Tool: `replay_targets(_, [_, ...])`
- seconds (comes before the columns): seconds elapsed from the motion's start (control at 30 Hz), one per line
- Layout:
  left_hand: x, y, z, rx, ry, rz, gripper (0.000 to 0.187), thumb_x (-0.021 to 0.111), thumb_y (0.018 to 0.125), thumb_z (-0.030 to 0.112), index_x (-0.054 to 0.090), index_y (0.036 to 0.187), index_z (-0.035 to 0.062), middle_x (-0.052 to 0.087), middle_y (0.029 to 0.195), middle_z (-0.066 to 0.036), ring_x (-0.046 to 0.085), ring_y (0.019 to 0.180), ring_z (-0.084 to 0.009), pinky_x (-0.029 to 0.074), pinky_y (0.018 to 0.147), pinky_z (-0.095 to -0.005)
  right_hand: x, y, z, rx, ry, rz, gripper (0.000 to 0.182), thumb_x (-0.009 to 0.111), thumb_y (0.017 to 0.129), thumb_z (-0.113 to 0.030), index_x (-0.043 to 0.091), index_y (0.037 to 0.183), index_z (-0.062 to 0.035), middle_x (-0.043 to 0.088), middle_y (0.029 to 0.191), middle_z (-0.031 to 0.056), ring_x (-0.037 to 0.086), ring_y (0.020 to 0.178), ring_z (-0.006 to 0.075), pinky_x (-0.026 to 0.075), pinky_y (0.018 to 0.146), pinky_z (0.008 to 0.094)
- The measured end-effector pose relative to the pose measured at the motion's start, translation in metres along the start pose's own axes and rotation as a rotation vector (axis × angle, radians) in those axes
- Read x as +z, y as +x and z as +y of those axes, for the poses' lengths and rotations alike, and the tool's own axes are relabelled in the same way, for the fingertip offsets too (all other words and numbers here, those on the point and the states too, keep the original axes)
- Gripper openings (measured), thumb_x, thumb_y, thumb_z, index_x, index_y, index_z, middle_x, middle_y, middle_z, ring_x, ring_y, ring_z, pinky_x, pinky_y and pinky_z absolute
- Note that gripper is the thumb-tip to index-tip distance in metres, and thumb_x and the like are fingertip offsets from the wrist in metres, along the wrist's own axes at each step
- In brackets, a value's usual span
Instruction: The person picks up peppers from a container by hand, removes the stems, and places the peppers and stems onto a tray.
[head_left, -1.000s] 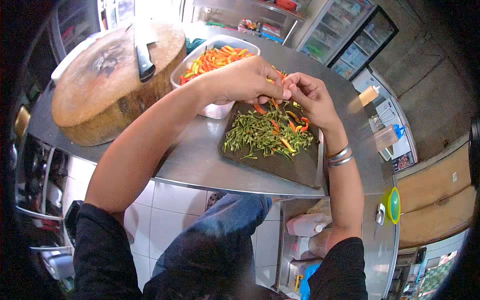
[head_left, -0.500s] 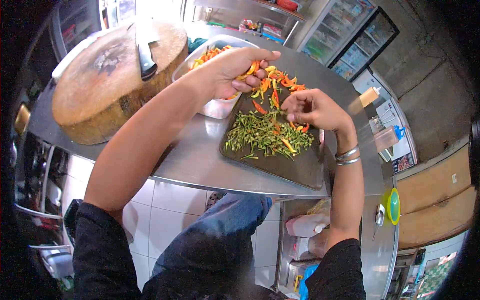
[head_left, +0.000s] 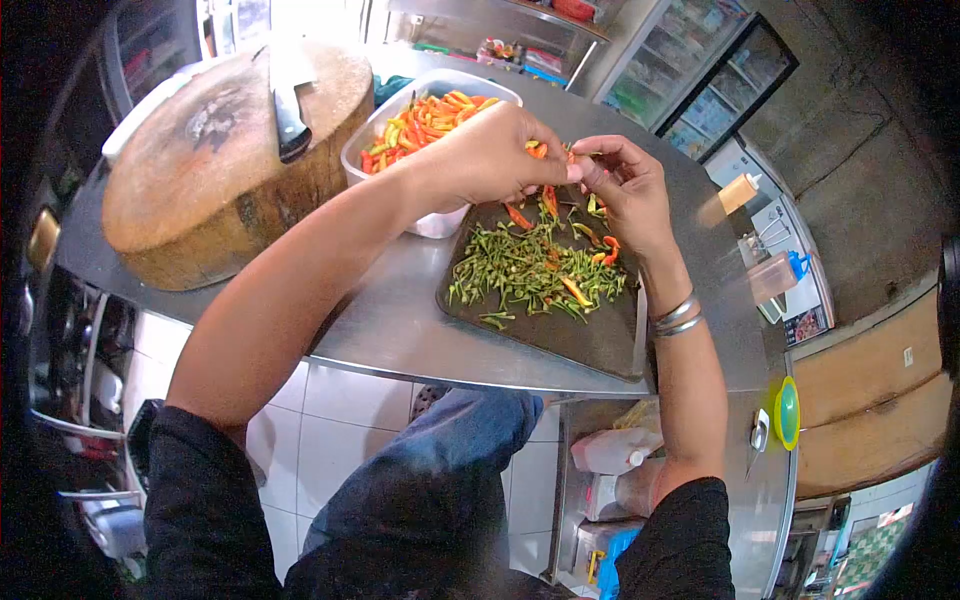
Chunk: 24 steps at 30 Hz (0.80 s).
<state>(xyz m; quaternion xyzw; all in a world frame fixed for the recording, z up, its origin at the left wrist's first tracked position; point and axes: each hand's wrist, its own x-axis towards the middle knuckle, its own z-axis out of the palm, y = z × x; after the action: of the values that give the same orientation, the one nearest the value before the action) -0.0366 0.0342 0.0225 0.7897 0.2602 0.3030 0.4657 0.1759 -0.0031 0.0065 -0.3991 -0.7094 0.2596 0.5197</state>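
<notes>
My left hand [head_left: 495, 158] is closed around chili peppers, with an orange one [head_left: 537, 150] showing past the fingers. Against its fingertips, my right hand [head_left: 632, 190] pinches the end of a small reddish chili; most of it is hidden by the fingers. Both hands are over a dark tray [head_left: 600, 345]. On the tray lies a heap of green stems [head_left: 520, 268], with several loose red and yellow chilies around it. Behind my left forearm stands a clear plastic tub [head_left: 358, 150] holding many orange and red chilies.
A thick round chopping block [head_left: 190, 170] stands on the steel table [head_left: 385, 325] at left, with a black-handled cleaver [head_left: 290, 120] lying on it. Sauce bottles [head_left: 738, 192] are at the right. A green and yellow bowl [head_left: 787, 413] sits farther right.
My right hand has risen from the tray to meet my left hand at the fingertips. The left hand has turned over and shifted slightly right, uncovering more of the tub.
</notes>
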Motion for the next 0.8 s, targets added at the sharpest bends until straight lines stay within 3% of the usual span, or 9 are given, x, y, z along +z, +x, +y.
replay_targets(0.13, [0.001, 0.003, -0.007, 0.071, 0.129, 0.054, 0.033, 0.073, 0.088, 0.035, 0.073, 0.09, 0.0026, 0.053, 0.061, 0.0, 0.048, 0.051, -0.007, 0.038, 0.047, -0.024, -0.003, -0.001, 0.002, 0.019, -0.101, -0.032, 0.012, 0.069, 0.09, -0.008, 0.069, 0.101, -0.0023, 0.07, 0.095, 0.0021, 0.063, 0.086, 0.0076, 0.051, 0.076, 0.024])
replay_targets(0.23, [0.001, 0.005, -0.008, 0.1, 0.175, 0.055, 0.032, 0.074, 0.086, 0.035, 0.073, 0.09, 0.0026, 0.052, 0.062, 0.0, 0.049, 0.053, -0.007, 0.039, 0.049, -0.0242, -0.002, -0.001, 0.0, -0.044, -0.051, -0.06, 0.011, 0.069, 0.09, -0.009, 0.068, 0.099, -0.002, 0.07, 0.093, 0.0014, 0.061, 0.081, 0.0073, 0.05, 0.075, 0.0244])
replay_targets(0.37, [-0.001, 0.0, 0.001, 0.082, 0.158, -0.005, 0.032, 0.075, 0.086, 0.034, 0.073, 0.091, 0.0026, 0.054, 0.062, -0.001, 0.049, 0.054, -0.0071, 0.039, 0.049, -0.0243, -0.006, -0.002, 0.0, 0.023, -0.016, -0.088, 0.01, 0.068, 0.091, -0.011, 0.067, 0.095, -0.002, 0.068, 0.089, 0.0003, 0.06, 0.081, 0.0076, 0.05, 0.076, 0.0248])
replay_targets(0.47, [0.002, -0.005, 0.005, 0.038, 0.092, -0.046, 0.032, 0.074, 0.086, 0.033, 0.072, 0.092, 0.0017, 0.055, 0.062, 0.0, 0.05, 0.053, -0.0073, 0.039, 0.049, -0.0244, -0.008, -0.002, 0.001, 0.039, 0.155, -0.126, 0.013, 0.066, 0.092, -0.015, 0.066, 0.091, -0.0017, 0.065, 0.085, 0.0001, 0.06, 0.082, 0.009, 0.049, 0.076, 0.0257])
replay_targets(0.57, [0.001, 0.003, -0.008, 0.119, 0.026, -0.051, 0.029, 0.072, 0.088, 0.029, 0.071, 0.092, 0.0005, 0.054, 0.061, 0.0, 0.047, 0.048, -0.0061, 0.037, 0.045, -0.0238, -0.018, -0.001, -0.004, 0.102, 0.34, -0.238, 0.017, 0.065, 0.093, -0.017, 0.066, 0.088, -0.0014, 0.065, 0.084, 0.0008, 0.059, 0.083, 0.0103, 0.048, 0.076, 0.0261])
replay_targets(0.63, [-0.005, 0.002, -0.006, -0.014, -0.186, -0.093, 0.027, 0.068, 0.089, 0.025, 0.069, 0.093, -0.0015, 0.053, 0.061, 0.001, 0.042, 0.044, -0.0048, 0.032, 0.039, -0.023, -0.029, 0.0, -0.016, 0.155, 0.023, -0.296, 0.02, 0.066, 0.093, -0.02, 0.066, 0.087, -0.0013, 0.065, 0.084, 0.0005, 0.058, 0.08, 0.0099, 0.048, 0.075, 0.0257])
replay_targets(0.77, [-0.015, 0.009, -0.007, -0.173, -0.514, 0.006, 0.023, 0.062, 0.09, 0.02, 0.064, 0.095, -0.0025, 0.05, 0.06, 0.001, 0.037, 0.041, -0.0041, 0.026, 0.033, -0.0207, -0.051, -0.002, -0.012, 0.257, -0.202, -0.402, 0.018, 0.069, 0.092, -0.019, 0.068, 0.088, -0.0011, 0.066, 0.084, -0.0014, 0.058, 0.079, 0.0075, 0.048, 0.075, 0.0235])
replay_targets(0.8, [-0.017, 0.01, -0.009, -0.231, -0.671, 0.004, 0.022, 0.06, 0.091, 0.018, 0.061, 0.096, -0.0028, 0.049, 0.06, 0.001, 0.036, 0.04, -0.004, 0.024, 0.032, -0.0195, -0.054, -0.002, -0.013, 0.277, -0.176, -0.457, 0.009, 0.07, 0.087, -0.01, 0.07, 0.09, -0.0013, 0.067, 0.084, -0.0019, 0.059, 0.081, 0.0064, 0.048, 0.074, 0.0233])
